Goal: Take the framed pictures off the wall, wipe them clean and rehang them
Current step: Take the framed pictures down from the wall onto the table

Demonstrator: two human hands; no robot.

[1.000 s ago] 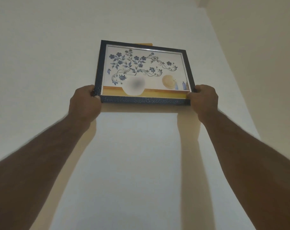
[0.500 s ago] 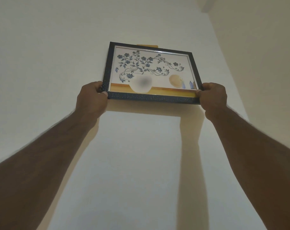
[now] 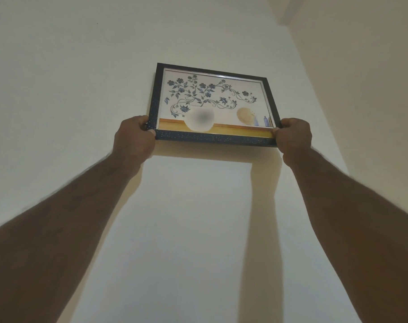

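Left hand (image 3: 133, 138): fingers curled round the lower left corner of the framed picture (image 3: 212, 101), thumb on its front.
Right hand (image 3: 294, 138): fingers wrapped over the lower right corner, thumb tip pressed on the bottom rail.
Framed picture: dark speckled frame, blue flower print, held high against the white wall (image 3: 58, 89), slightly tilted.
Arms: both stretched upward, casting shadows below.
Side wall (image 3: 373, 66): to the right.

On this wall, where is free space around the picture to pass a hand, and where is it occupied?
Bare wall lies left of the framed picture, above its top edge, and below it between the two forearms. To the right, bare wall narrows toward the corner. The lower corners are crowded: the left hand and right hand grip them.
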